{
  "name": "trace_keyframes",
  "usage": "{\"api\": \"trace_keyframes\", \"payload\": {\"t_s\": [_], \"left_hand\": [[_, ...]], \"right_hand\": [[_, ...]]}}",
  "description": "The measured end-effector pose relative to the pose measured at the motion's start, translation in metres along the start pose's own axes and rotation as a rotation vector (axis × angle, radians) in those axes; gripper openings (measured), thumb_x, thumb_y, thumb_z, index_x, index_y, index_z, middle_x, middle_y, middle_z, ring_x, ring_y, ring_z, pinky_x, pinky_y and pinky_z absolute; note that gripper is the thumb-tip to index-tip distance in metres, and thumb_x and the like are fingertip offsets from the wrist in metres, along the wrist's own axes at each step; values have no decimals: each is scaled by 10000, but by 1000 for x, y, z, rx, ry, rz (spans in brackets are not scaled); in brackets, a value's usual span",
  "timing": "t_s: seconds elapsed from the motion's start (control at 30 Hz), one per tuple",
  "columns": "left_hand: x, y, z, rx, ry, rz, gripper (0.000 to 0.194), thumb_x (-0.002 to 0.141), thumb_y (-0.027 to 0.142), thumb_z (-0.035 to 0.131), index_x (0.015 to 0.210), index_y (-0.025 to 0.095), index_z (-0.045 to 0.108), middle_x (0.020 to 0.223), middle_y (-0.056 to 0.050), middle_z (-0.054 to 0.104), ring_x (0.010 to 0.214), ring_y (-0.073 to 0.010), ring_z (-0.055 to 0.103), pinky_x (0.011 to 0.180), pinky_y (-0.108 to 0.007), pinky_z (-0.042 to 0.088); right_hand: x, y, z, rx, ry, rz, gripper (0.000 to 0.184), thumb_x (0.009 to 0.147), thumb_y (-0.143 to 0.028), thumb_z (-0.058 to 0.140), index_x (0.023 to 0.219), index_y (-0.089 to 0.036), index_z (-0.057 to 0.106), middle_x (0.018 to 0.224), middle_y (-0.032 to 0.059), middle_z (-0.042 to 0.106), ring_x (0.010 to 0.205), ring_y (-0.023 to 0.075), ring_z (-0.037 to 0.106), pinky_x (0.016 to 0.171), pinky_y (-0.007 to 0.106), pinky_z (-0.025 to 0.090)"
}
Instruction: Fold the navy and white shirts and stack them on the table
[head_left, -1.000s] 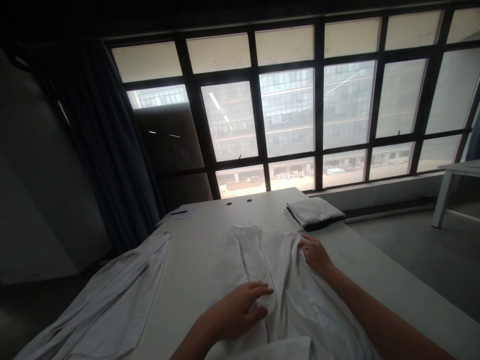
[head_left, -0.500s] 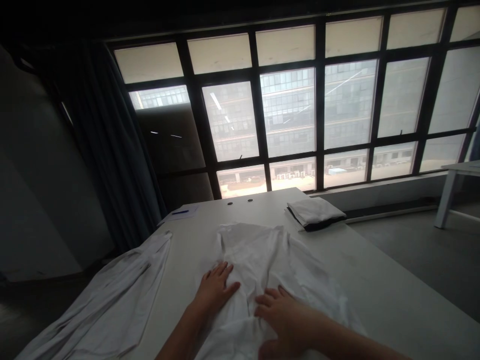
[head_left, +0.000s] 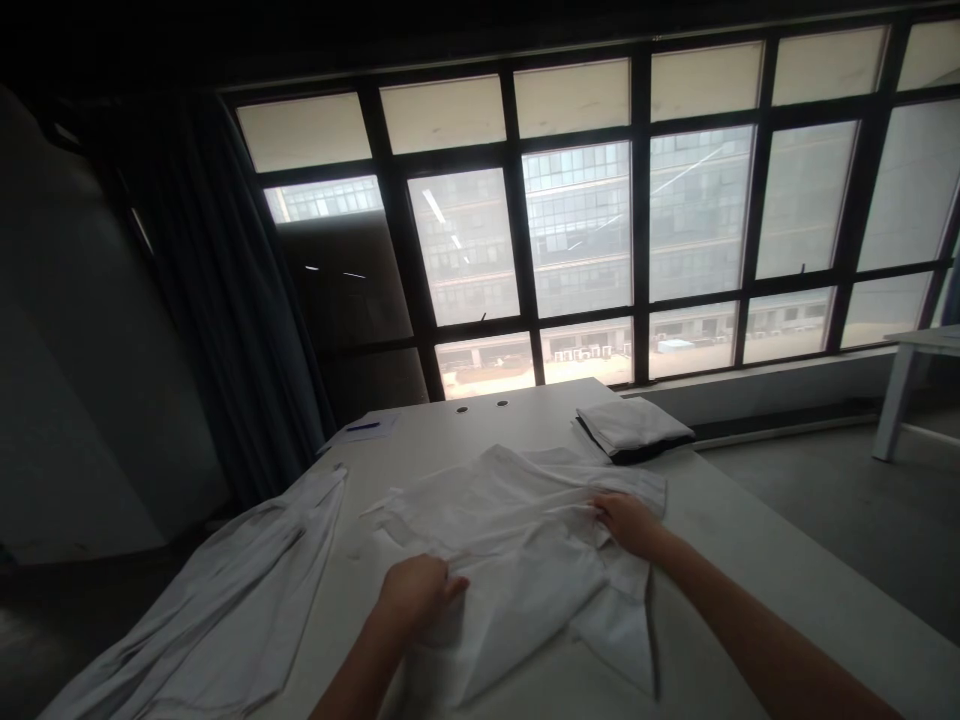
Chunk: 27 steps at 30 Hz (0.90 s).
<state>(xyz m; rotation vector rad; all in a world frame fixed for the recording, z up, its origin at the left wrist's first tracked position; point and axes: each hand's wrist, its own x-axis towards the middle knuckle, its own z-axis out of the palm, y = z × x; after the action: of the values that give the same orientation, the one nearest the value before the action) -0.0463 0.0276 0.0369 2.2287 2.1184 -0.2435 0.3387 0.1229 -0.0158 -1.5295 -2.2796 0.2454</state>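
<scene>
A white garment point(head_left: 517, 530), crumpled and partly spread, covers the middle of the white table point(head_left: 757, 560). Its near edge is raised toward me, with loose corners hanging at the lower right. On its left side my left hand point(head_left: 416, 592) is closed on the cloth, thumb pointing right. My right hand point(head_left: 628, 522) pinches the fabric at the right side, farther from me. The fingertips of both hands are partly hidden by the folds. I cannot make out what kind of garment it is.
More white clothing point(head_left: 247, 590) drapes over the table's left edge. A folded white and black cloth stack point(head_left: 634, 425) lies at the far right. A blue pen point(head_left: 364, 427) rests on paper at the far left. Windows and a dark curtain point(head_left: 232, 300) stand beyond.
Both hands lay flat on the cloth half a second ago and now grip it. The right hand has moved right and away; the garment has widened, its near part lifted.
</scene>
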Motion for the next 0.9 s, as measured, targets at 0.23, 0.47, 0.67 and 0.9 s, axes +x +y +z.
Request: {"api": "trace_keyframes", "payload": {"t_s": [0.23, 0.47, 0.67, 0.9], "left_hand": [[-14, 24, -5, -173, -92, 268, 467, 842, 614, 573, 1180, 329, 724, 1125, -76, 728, 1020, -296, 684, 888, -373, 516], [19, 2, 30, -243, -108, 130, 758, 918, 702, 397, 1568, 320, 318, 1675, -71, 184, 1528, -351, 158, 1155, -605, 256], [45, -30, 53, -191, 24, -64, 751, 971, 684, 253, 1580, 246, 296, 1669, -120, 187, 1524, -357, 168, 1147, -591, 254], [44, -33, 51, -146, 328, -195, 581, 1031, 514, 254, 1399, 168, 542, 1523, -168, 458, 1404, -355, 384, 1094, -516, 335]], "right_hand": [[5, 29, -29, 94, 147, 144, 283, 859, -241, 472, 1061, -165, 655, 1019, 138, 720, 962, 287, 655, 870, 398, 445], [3, -14, -79, 558, 62, -17, 452, 915, -603, 484, 767, -192, 600, 680, -23, 563, 666, 158, 530, 611, 263, 413], [-44, -62, -138, 1006, -538, -189, 417, 834, -567, 678, 775, -155, 670, 751, 18, 632, 716, 163, 578, 721, 295, 471], [-44, -83, -123, 754, -611, -223, 462, 897, -558, 609, 1190, -208, 676, 1017, 85, 725, 935, 224, 677, 861, 370, 515]]}}
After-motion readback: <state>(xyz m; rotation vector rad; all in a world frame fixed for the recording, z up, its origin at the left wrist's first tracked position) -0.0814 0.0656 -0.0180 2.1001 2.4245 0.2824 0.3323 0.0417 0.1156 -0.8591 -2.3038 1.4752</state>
